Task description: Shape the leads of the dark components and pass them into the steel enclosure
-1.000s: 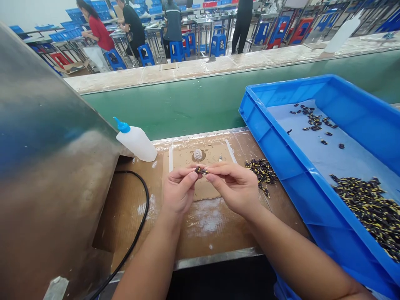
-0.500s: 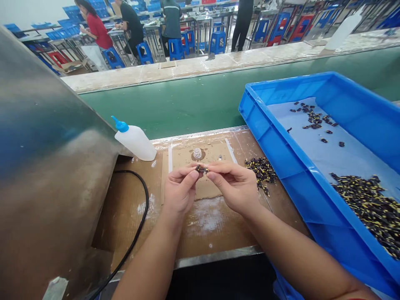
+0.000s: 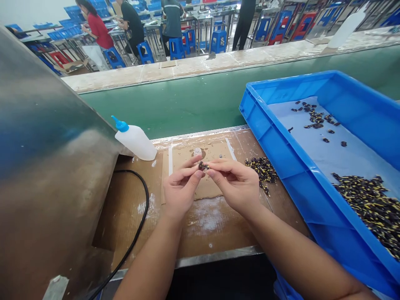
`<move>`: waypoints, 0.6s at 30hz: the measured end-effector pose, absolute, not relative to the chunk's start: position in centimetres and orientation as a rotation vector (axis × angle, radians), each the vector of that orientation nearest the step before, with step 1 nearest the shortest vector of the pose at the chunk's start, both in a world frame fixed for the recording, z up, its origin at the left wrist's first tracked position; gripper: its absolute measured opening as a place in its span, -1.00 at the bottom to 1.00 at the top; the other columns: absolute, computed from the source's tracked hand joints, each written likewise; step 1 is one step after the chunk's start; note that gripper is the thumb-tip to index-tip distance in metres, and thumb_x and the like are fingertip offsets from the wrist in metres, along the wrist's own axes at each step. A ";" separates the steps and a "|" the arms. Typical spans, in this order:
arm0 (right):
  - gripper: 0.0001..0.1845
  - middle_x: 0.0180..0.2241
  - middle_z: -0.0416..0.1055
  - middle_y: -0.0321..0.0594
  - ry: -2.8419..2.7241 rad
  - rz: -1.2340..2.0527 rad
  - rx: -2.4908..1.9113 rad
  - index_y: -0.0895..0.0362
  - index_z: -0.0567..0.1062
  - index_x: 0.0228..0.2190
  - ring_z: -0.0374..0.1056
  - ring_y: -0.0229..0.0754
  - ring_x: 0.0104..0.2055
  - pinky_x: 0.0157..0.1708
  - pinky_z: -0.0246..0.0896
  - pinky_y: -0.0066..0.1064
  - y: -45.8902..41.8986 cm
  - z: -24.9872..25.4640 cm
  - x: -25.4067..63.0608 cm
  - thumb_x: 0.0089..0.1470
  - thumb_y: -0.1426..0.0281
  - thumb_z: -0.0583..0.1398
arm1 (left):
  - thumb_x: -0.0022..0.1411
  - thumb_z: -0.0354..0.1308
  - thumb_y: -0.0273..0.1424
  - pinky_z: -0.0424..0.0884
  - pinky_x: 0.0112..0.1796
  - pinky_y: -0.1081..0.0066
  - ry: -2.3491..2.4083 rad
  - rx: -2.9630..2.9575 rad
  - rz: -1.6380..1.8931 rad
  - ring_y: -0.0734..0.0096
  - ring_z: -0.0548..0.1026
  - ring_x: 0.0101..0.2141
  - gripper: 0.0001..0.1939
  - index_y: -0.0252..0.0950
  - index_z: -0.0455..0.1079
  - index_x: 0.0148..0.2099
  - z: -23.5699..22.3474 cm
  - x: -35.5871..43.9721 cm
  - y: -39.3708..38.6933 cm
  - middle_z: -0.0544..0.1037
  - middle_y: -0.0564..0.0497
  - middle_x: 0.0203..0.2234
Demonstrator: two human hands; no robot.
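Between my two hands is a small black part with yellow bits point(image 3: 201, 166), too small to name more exactly. My left hand point(image 3: 181, 185) pinches its left end, the index finger lifted a little. The fingertips of my right hand point(image 3: 236, 181) are closed on its right end. Both hands are above a cardboard sheet point(image 3: 212, 189) taped to the bench. Just beyond the fingers stands a small clear cup point(image 3: 197, 153) on a damp patch. To the right of my right hand lies a pile of similar black and yellow parts point(image 3: 262, 170).
A large blue bin point(image 3: 281, 154) on the right holds many such parts on a pale liner. At the left are a white squeeze bottle point(image 3: 136, 141), a black cable point(image 3: 143, 208) and a metal housing point(image 3: 56, 158). A green belt point(image 3: 175, 110) runs behind; several people sit or stand beyond.
The black part has turned between my fingers, now showing a rounded dark end. My left index finger has lifted, and my left thumb has shifted slightly right.
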State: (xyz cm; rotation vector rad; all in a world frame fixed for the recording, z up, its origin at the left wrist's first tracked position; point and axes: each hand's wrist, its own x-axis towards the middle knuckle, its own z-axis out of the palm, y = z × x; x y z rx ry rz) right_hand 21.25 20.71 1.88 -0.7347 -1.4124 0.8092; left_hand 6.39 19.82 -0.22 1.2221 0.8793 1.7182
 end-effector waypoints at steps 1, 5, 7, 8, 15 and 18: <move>-0.78 -0.14 0.61 -0.24 -1.421 0.786 -0.737 0.00 0.66 -0.17 0.55 -0.14 -0.08 -0.04 0.52 -0.22 20.7 1.9 21.3 0.16 0.52 0.37 | 0.25 0.38 -0.44 0.57 0.04 0.26 0.885 1.247 1.733 0.15 0.55 0.09 -0.87 -0.17 0.65 -0.14 -0.2 6.4 19.9 0.60 -0.14 0.04; -0.73 -0.12 0.62 -0.26 -1.512 0.602 -0.714 0.00 0.64 -0.14 0.55 -0.15 -0.06 0.02 0.51 -0.23 20.8 1.8 21.3 0.16 0.57 0.34 | 0.25 0.36 -0.48 0.53 0.08 0.27 0.937 1.363 1.790 0.19 0.53 0.11 -0.84 -0.17 0.65 -0.12 0.3 6.6 20.0 0.59 -0.14 0.04; -0.73 -0.12 0.62 -0.25 -1.545 0.537 -0.699 0.01 0.62 -0.15 0.55 -0.15 -0.05 0.01 0.52 -0.21 20.9 1.9 21.2 0.17 0.58 0.32 | 0.24 0.36 -0.50 0.55 0.05 0.28 0.969 1.416 1.801 0.20 0.55 0.09 -0.83 -0.17 0.65 -0.12 0.5 6.6 19.9 0.59 -0.15 0.02; -0.74 -0.13 0.62 -0.24 -1.553 0.524 -0.699 0.01 0.62 -0.15 0.55 -0.14 -0.05 0.01 0.52 -0.21 20.9 1.9 21.2 0.18 0.57 0.31 | 0.24 0.36 -0.50 0.55 0.03 0.29 0.983 1.432 1.804 0.20 0.55 0.08 -0.83 -0.17 0.65 -0.12 0.5 6.6 19.9 0.59 -0.15 0.02; -0.80 -0.12 0.60 -0.24 -1.577 0.510 -0.698 0.01 0.62 -0.22 0.55 -0.16 -0.07 -0.01 0.53 -0.23 20.8 1.6 21.0 0.19 0.56 0.30 | 0.26 0.36 -0.43 0.54 0.05 0.23 1.055 1.432 1.798 0.21 0.56 0.04 -0.84 -0.17 0.64 -0.10 0.1 6.4 20.0 0.59 -0.15 0.00; -0.83 -0.11 0.58 -0.22 -1.561 0.550 -0.698 0.02 0.61 -0.22 0.53 -0.16 -0.06 -0.03 0.52 -0.24 21.2 0.9 20.8 0.19 0.52 0.31 | 0.30 0.32 -0.37 0.53 0.05 0.20 1.063 1.464 1.764 0.18 0.56 0.03 -0.88 -0.20 0.65 -0.13 -0.1 6.2 20.0 0.60 -0.15 -0.03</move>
